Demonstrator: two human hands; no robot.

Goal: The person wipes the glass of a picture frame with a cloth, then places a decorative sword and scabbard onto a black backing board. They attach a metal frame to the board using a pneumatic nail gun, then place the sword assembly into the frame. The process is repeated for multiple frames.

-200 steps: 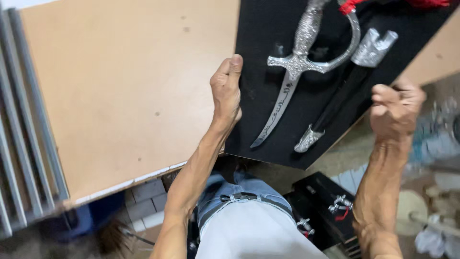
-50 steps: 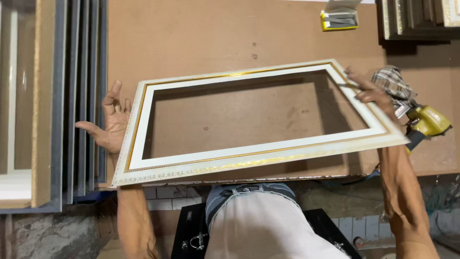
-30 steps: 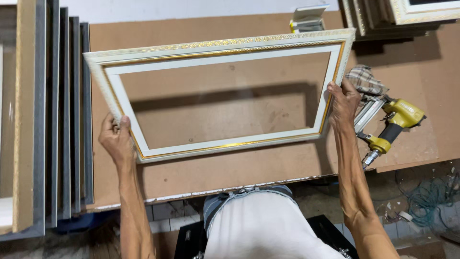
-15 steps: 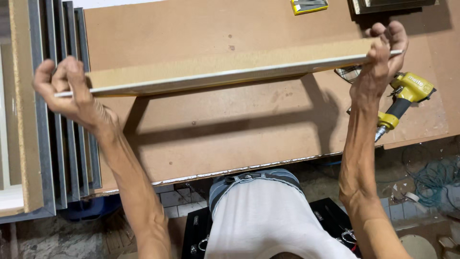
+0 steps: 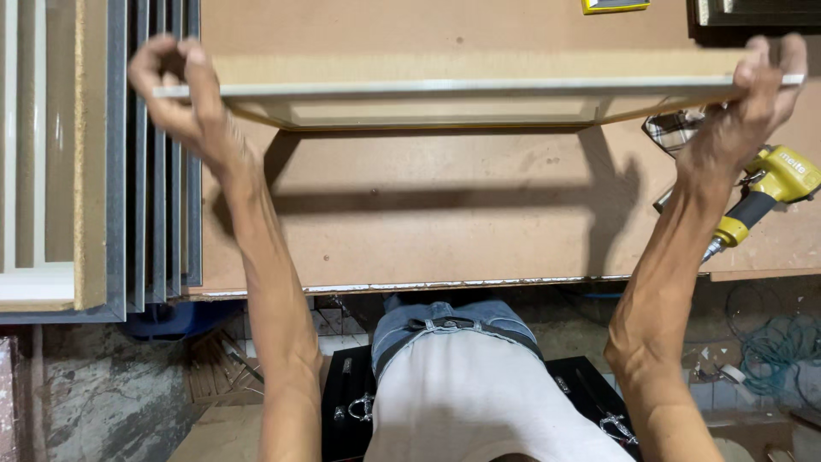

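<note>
I hold a large rectangular picture frame [image 5: 462, 85] raised above the brown workbench [image 5: 445, 231], tipped so that its plain back and near edge face me. My left hand [image 5: 175, 85] grips the frame's left end. My right hand [image 5: 757, 85] grips its right end. Both arms reach up and forward. The frame throws a wide shadow on the bench below it.
A yellow pneumatic nail gun [image 5: 765, 192] lies on the bench at the right, by a checked cloth [image 5: 671, 128]. Grey and white frames [image 5: 94, 154] are stacked along the left. A small yellow box [image 5: 611, 5] sits at the far edge. A black board with swords [image 5: 346, 411] lies on the floor.
The black board with swords was put down and a white and gold frame picked up. Over the last second the frame was lifted and flipped, its front turned away from me.
</note>
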